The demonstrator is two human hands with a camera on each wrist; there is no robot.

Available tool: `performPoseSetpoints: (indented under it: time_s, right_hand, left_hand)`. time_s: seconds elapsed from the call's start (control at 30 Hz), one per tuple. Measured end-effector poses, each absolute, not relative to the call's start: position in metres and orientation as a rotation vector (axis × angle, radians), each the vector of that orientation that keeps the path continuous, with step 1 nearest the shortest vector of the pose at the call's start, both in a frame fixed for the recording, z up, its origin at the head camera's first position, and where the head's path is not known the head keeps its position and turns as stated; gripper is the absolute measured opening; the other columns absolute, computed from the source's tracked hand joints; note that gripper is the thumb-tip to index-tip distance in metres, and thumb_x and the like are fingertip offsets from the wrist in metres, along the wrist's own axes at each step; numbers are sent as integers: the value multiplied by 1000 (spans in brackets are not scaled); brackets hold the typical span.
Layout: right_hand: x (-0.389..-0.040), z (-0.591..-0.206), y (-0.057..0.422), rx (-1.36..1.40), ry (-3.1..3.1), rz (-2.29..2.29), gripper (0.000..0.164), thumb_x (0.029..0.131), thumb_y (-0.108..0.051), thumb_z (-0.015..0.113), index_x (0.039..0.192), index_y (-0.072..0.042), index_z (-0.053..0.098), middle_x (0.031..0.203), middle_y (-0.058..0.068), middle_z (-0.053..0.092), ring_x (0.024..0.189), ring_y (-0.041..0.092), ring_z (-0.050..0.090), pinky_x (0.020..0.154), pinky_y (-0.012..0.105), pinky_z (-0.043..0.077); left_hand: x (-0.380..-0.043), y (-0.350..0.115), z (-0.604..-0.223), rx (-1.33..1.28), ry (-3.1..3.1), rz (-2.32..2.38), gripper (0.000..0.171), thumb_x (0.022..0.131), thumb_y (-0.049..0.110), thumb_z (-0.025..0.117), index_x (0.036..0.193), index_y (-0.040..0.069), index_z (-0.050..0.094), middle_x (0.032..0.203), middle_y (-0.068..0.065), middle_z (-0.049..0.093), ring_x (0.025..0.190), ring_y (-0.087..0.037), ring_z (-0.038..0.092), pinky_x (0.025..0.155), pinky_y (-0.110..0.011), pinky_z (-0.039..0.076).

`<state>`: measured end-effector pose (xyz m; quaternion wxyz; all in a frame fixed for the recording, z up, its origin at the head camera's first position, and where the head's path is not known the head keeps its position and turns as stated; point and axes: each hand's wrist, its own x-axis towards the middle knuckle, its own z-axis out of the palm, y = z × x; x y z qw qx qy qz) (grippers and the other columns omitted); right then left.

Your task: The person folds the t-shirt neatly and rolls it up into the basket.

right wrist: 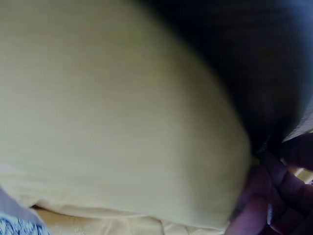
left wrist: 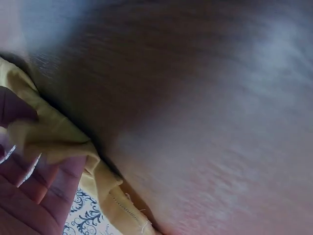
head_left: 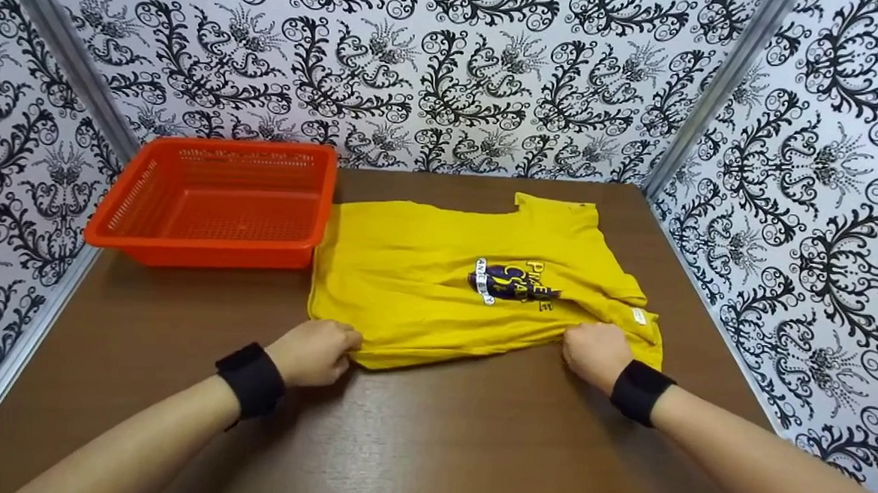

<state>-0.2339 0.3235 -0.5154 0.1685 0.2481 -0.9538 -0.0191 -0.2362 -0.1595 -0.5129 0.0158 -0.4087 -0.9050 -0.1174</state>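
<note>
A yellow T-shirt (head_left: 408,260) with a dark printed design lies on the brown table, its hem to the left and a sleeve at the far right. My left hand (head_left: 318,351) pinches the near hem corner; in the left wrist view the cloth (left wrist: 63,132) passes between thumb and fingers. Near the shirt's right end my right hand (head_left: 597,352) grips the near edge with curled fingers. In the right wrist view, yellow fabric (right wrist: 112,112) fills much of the picture, and the fingers (right wrist: 254,205) hold its edge. A white label shows close to the right hand.
An orange plastic basket (head_left: 206,253) stands at the back left, its right side against the shirt's hem end. Patterned wall panels (head_left: 455,74) close off the back and both sides of the table (head_left: 429,441). Black bands (head_left: 250,381) circle both wrists.
</note>
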Motion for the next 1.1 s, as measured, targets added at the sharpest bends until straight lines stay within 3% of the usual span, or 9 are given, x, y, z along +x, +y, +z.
performPoseSetpoints:
  time_s: [0.13, 0.3, 0.4, 0.77, 0.9, 0.97, 1.1]
  right_hand:
    - [-239, -515, 331, 715, -2709, -34, 34, 82, -1, 74, 60, -10, 49, 55, 9, 50, 48, 32, 52, 44, 49, 47]
    - [-242, -507, 341, 686, -2757, -86, 15, 84, 5, 71, 81, 0, 58, 68, 16, 59, 58, 39, 61, 51, 52, 53]
    - [-245, -502, 346, 669, -2779, -115, 13, 86, 7, 70, 90, 3, 59, 72, 19, 61, 64, 42, 64, 57, 54, 56]
    - [-259, -498, 369, 666, -2871, -33, 16, 87, 9, 67, 74, -1, 65, 77, 16, 63, 73, 39, 66, 66, 56, 59]
    - [-269, -494, 386, 675, -2980, 224, 19, 87, 2, 64, 73, -10, 61, 71, 5, 56, 67, 24, 57, 63, 43, 51]
    - [-275, -486, 395, 697, -3081, 480, 19, 92, -1, 63, 77, -12, 61, 73, -2, 52, 69, 16, 51, 66, 35, 45]
    - [-284, -455, 409, 698, -3246, 1201, 13, 95, 3, 54, 82, 7, 56, 72, -9, 49, 67, 4, 44, 65, 20, 38]
  left_hand:
    - [-237, -162, -514, -1257, -2789, -431, 12, 85, 0, 70, 85, 11, 63, 76, -2, 61, 70, -21, 62, 65, -40, 52]
    - [-239, -166, -513, -1250, -2797, -474, 17, 85, -2, 69, 80, 12, 59, 72, 1, 53, 67, -16, 55, 63, -36, 48]
    - [-240, -168, -511, -1254, -2809, -476, 20, 86, -2, 70, 79, 12, 58, 71, 3, 48, 67, -13, 51, 63, -34, 45]
    - [-242, -170, -515, -1309, -2749, -482, 24, 82, -1, 71, 73, 13, 53, 69, 5, 44, 63, -10, 44, 59, -31, 41]
    - [-242, -172, -513, -1287, -2739, -521, 25, 82, 0, 70, 71, 15, 52, 68, 6, 42, 62, -9, 42, 59, -29, 39]
    - [-243, -174, -509, -1268, -2750, -597, 28, 81, 0, 68, 69, 16, 49, 67, 7, 38, 62, -8, 38, 58, -27, 36]
    - [-252, -184, -489, -1248, -2741, -857, 33, 77, -3, 63, 66, 17, 40, 65, 12, 29, 58, -3, 31, 57, -22, 28]
